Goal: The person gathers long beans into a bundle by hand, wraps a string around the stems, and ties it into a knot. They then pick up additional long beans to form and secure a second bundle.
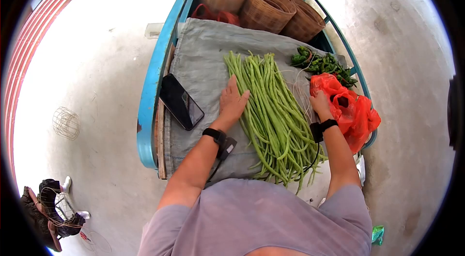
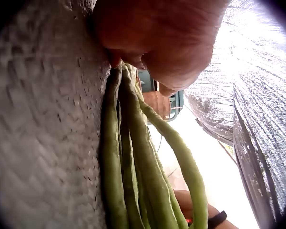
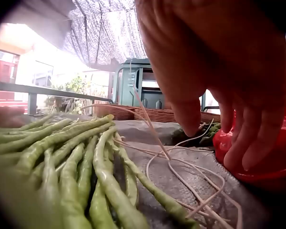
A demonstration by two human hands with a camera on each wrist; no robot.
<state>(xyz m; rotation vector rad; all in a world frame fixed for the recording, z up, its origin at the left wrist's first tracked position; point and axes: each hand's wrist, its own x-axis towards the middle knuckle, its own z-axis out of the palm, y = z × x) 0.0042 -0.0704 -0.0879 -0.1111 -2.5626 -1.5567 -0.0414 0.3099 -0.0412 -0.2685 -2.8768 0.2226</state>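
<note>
A pile of long green beans (image 1: 271, 115) lies on the grey sheet (image 1: 203, 47). My left hand (image 1: 232, 103) rests against the pile's left side, fingers relaxed; in the left wrist view that hand (image 2: 157, 43) is over the beans (image 2: 143, 157). On the other side, my right hand (image 1: 320, 104) is beside the red plastic bag (image 1: 351, 110). Seen in the right wrist view, its hanging fingers (image 3: 257, 129) are loosely bent at the bag (image 3: 262, 162), with no held thing visible. Thin pale strands (image 3: 181, 176) lie between beans and bag.
Woven baskets (image 1: 269, 8) stand at the back of the blue cart (image 1: 152, 91). Green peppers (image 1: 329, 66) lie at the right rear of the sheet. A black phone (image 1: 180, 101) lies at the left edge. A wire basket (image 1: 66, 122) is on the ground.
</note>
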